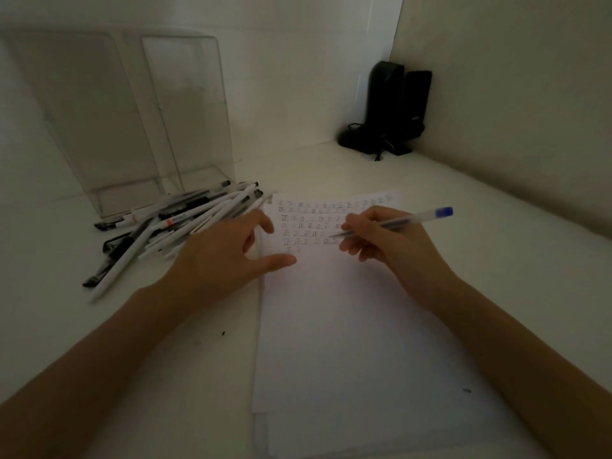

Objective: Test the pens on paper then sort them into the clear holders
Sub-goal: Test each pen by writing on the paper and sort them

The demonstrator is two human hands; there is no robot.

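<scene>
The right hand (384, 240) pinches a blue-capped pen (397, 221), tip on the paper (347, 326), while the left hand (225, 256), fingers spread and relaxed, rests beside the pen pile (172, 220), clear holders (132, 127) beyond.

Clear glossy plastic holders (139, 127), matt white paper (347, 326), smooth plastic pens (185, 220).

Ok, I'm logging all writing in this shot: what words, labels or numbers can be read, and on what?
"正": handwritten over and over in rows at the top of the paper; several marks are unfinished or blurred.
Pile of pens: printed labels, too blurred to read.
Black speakers: a small mark, too small to read.
</scene>
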